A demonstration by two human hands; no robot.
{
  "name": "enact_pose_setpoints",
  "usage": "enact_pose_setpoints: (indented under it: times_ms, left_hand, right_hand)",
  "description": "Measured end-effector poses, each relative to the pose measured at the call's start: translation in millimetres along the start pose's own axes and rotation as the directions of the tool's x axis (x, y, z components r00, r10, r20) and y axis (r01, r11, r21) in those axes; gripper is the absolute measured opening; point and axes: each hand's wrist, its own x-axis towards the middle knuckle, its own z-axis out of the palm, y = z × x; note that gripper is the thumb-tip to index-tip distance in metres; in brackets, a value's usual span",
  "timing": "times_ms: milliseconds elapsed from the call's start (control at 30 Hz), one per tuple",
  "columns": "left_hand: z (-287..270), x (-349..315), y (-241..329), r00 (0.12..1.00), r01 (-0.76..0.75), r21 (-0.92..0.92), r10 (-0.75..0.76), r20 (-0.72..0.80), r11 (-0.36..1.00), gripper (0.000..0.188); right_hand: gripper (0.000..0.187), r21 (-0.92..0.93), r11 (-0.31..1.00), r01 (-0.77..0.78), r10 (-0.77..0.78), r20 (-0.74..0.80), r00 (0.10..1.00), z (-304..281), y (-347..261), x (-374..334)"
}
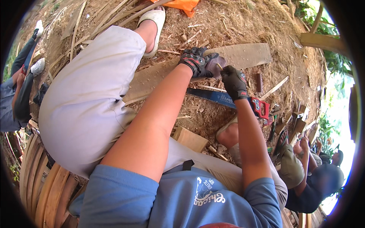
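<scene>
Both my hands wear black gloves with red marks and meet over a long, slightly curved wooden plank [247, 55] on the ground. My left hand [195, 62] is closed at the edge of a dark purplish-grey flat piece [215, 64]; its exact kind I cannot make out. In my right hand [234, 82] a thin yellowish stick [219, 66] is pinched, its tip against the grey piece. Just below my hands lies a handsaw [216, 97] with a blue blade and red handle, partly behind my right wrist.
A short brown bar [259, 83] lies beside the saw. Near my legs is a wooden block [190, 140]. Curved planks [49, 193] are stacked at lower left. Sawdust and offcuts cover the ground. One person [17, 93] sits at far left, another [311, 178] at right.
</scene>
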Motion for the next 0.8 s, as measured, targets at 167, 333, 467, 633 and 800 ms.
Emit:
enact_pose_setpoints:
  times_ms: [167, 333, 467, 633, 800]
  left_hand:
    - [11.6, 5.3, -2.0, 0.998, -0.029, -0.043, 0.027, -0.052, 0.999, 0.102]
    - [2.3, -0.1, 2.0, 1.000, -0.016, -0.042, 0.015, -0.019, 0.999, 0.103]
    - [6.7, 4.3, 1.1, 0.999, -0.026, -0.052, 0.024, -0.043, 0.998, 0.103]
    - [3.9, 0.4, -0.5, 0.999, -0.041, -0.004, 0.041, -0.022, 0.999, 0.103]
    - [0.4, 0.9, 1.8, 0.999, -0.038, 0.007, 0.038, -0.014, 0.999, 0.106]
  right_hand:
    - [0.019, -0.139, 0.990, -0.012, 0.003, -0.062, 0.998, 7.4, -8.6, 0.0]
    - [0.018, -0.292, 0.937, 0.190, -0.225, -0.093, 0.970, 12.5, -6.8, -9.5]
    - [0.018, -0.436, 0.875, 0.210, -0.308, -0.167, 0.937, 7.6, -6.5, -10.7]
    - [0.017, -0.688, 0.699, 0.196, -0.350, -0.089, 0.933, 4.6, -11.2, -21.4]
    - [0.018, -0.609, 0.764, 0.215, -0.404, -0.191, 0.895, 0.9, -3.9, -22.5]
